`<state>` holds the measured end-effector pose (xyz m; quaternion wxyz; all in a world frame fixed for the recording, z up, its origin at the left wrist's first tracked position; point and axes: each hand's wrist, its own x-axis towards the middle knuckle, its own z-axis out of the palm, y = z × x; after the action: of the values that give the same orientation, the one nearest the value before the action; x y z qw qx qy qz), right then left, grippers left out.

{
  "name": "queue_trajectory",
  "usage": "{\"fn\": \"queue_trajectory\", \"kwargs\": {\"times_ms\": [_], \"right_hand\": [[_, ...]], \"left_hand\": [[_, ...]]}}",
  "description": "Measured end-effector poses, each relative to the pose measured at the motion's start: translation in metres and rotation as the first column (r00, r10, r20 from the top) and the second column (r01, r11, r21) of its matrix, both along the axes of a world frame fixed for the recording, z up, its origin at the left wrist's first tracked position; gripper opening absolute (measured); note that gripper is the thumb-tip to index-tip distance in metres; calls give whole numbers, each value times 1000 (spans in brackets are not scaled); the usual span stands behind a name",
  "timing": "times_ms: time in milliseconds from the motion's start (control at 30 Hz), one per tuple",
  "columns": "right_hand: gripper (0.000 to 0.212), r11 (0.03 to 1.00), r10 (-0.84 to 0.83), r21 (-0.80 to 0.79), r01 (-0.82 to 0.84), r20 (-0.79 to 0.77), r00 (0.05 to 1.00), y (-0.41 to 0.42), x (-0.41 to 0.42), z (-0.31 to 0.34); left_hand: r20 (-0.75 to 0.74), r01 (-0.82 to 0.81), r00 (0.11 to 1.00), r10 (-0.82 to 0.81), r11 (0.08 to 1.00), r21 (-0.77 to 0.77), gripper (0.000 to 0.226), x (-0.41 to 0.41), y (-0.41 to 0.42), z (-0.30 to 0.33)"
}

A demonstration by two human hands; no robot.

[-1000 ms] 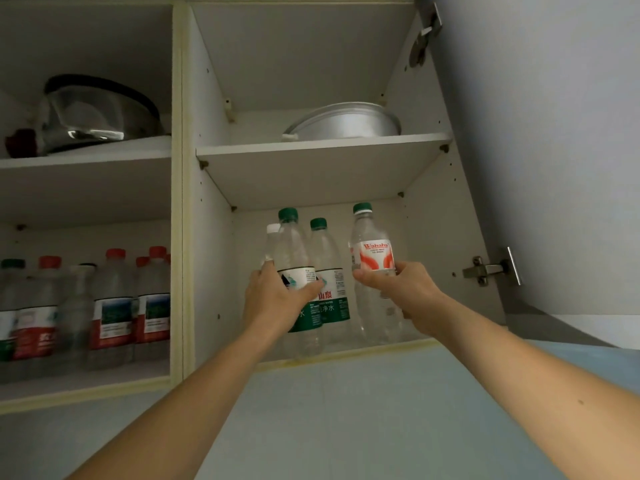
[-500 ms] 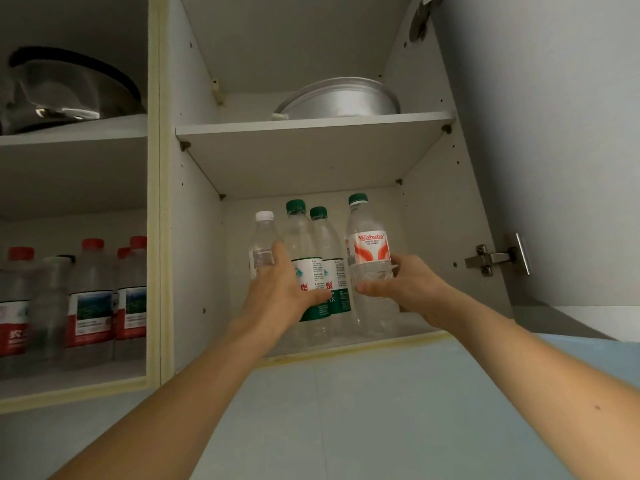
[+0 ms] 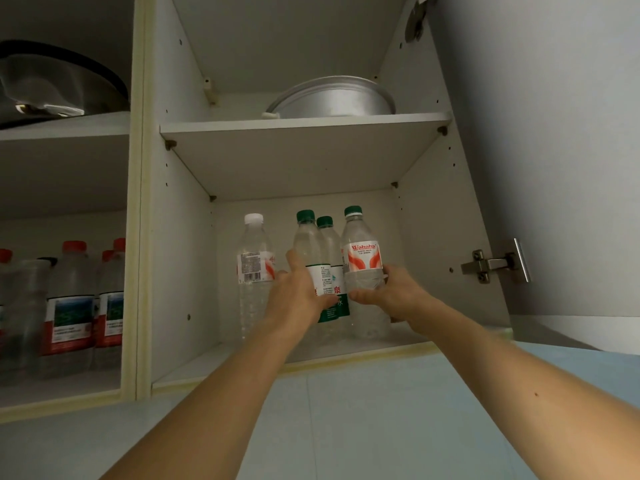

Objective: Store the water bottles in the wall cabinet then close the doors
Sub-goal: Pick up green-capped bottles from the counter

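The open wall cabinet (image 3: pixel 180 258) fills the view from below, its right-hand bay holding four water bottles on the lower shelf (image 3: pixel 221 362) while a metal basin (image 3: pixel 332 98) sits on the shelf above. The left hand (image 3: pixel 298 299) has its fingers wrapped round a green-capped bottle (image 3: pixel 308 247), and the right hand (image 3: pixel 388 296) grips the Wahaha bottle (image 3: pixel 362 258) below its red label; both arms reach up and forward, wrists bent back. A second green-capped bottle (image 3: pixel 327 237) stands just behind these two, and a white-capped bottle (image 3: pixel 252 265) is just to the left. Judging from this, the step is seating both bottles: they should be lowered upright until their bases sit flat, close beside their neighbours, before the fingers loosen, so nothing tips toward the open door (image 3: pixel 554 150)
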<state>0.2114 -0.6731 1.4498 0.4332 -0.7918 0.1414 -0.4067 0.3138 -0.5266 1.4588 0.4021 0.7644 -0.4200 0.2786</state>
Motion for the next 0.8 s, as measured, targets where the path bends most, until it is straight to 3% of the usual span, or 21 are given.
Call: {"fn": "queue_trajectory", "kwargs": {"times_ms": [100, 267, 433, 567, 633, 700, 800], "right_hand": [[60, 1000, 1, 5, -1, 17, 1000, -4, 4, -1], [34, 998, 39, 50, -41, 48, 998, -9, 6, -5], [36, 998, 11, 55, -13, 39, 999, 0, 2, -3], [30, 997, -62, 40, 62, -10, 998, 11, -16, -5], [34, 991, -133, -10, 134, 38, 990, 21, -28, -11], [53, 958, -249, -116, 263, 124, 961, 34, -40, -19], [44, 882, -316, -264, 390, 284, 905, 62, -59, -34]], "left_hand": [[-40, -5, 999, 5, 1000, -9, 87, 2, -8, 0], [-88, 2, 996, -5, 1000, -30, 77, 5, -13, -3], [-161, 46, 985, -54, 997, -54, 60, 0, -9, -9], [-129, 12, 992, -11, 1000, 10, 39, -14, 8, -12], [-97, 28, 995, -28, 1000, -4, 34, -21, 20, -13], [-48, 51, 997, -53, 997, -53, 32, -30, 35, -15], [21, 99, 995, -97, 983, -152, 30, -46, 63, -20]]}}
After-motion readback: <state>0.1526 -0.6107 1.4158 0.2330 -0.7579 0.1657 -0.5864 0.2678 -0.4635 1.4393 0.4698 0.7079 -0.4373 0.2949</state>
